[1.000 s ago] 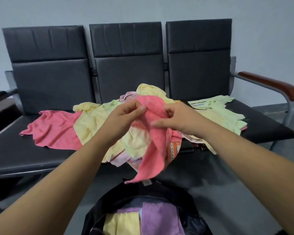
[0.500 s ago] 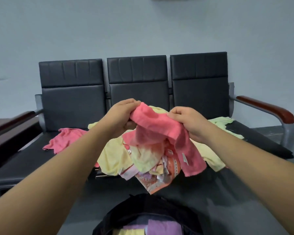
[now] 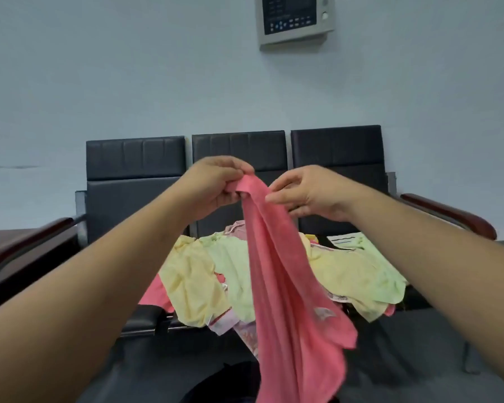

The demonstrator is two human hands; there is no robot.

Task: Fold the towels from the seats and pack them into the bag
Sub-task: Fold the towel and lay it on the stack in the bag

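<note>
A pale wall is filling the upper half of the head view, and a wall panel [image 3: 296, 17] with a dark screen is showing at the top, where half a second ago only bare wall was in sight. Below it the three black seats [image 3: 134, 181] are carrying the pile of towels [image 3: 198, 280], yellow and pale green. The left hand [image 3: 216, 184] is gripping the top of the pink towel [image 3: 282, 286], and the right hand [image 3: 306, 193] is pinching its edge just beside. The towel, earlier bunched low over the pile, is now hanging in one long drape from raised hands. The bag [image 3: 230, 382] is showing only as a dark sliver at the bottom edge, behind the towel's lower end.
</note>
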